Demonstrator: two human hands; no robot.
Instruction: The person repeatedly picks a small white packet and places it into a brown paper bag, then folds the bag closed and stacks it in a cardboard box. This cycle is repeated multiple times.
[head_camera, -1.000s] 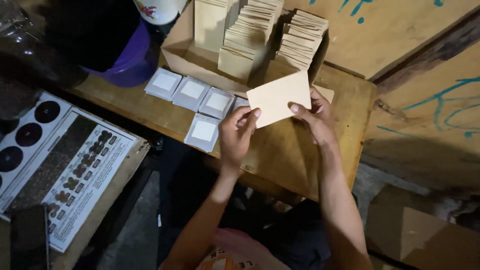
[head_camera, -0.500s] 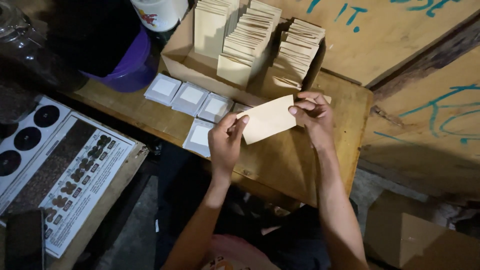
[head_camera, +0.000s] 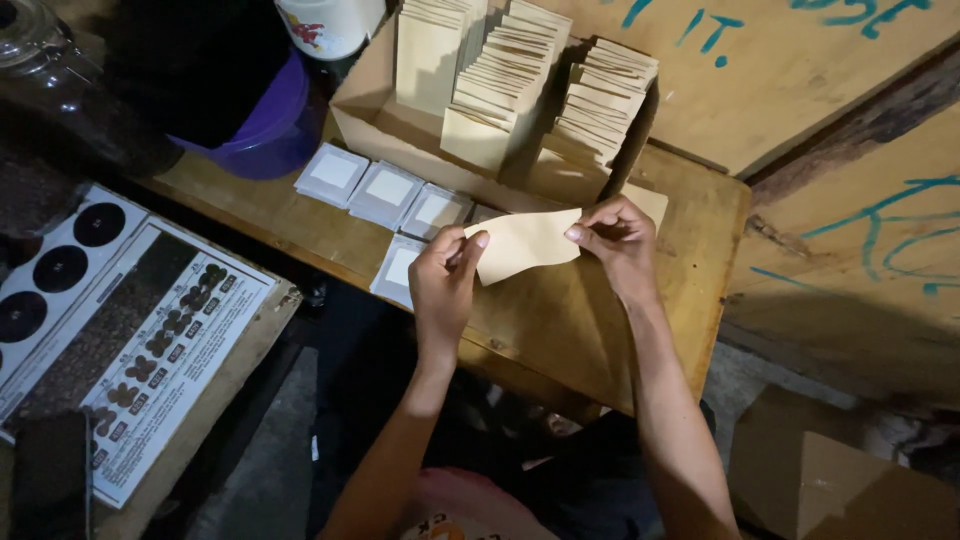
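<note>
Paper envelope (head_camera: 525, 243), pinched between our left hand (head_camera: 443, 283) and right hand (head_camera: 618, 237), looks mid-fold to us, so next we'd crease it flat above the bench (head_camera: 560, 330).

the tan paper envelope (head_camera: 525, 243) is plain, flat and unmarked, held up tilted just above the wooden table (head_camera: 690, 290). its left corner and right edge are pinched, and it hangs just in front of the open cardboard box (head_camera: 385, 125) of stacked envelopes.
</note>
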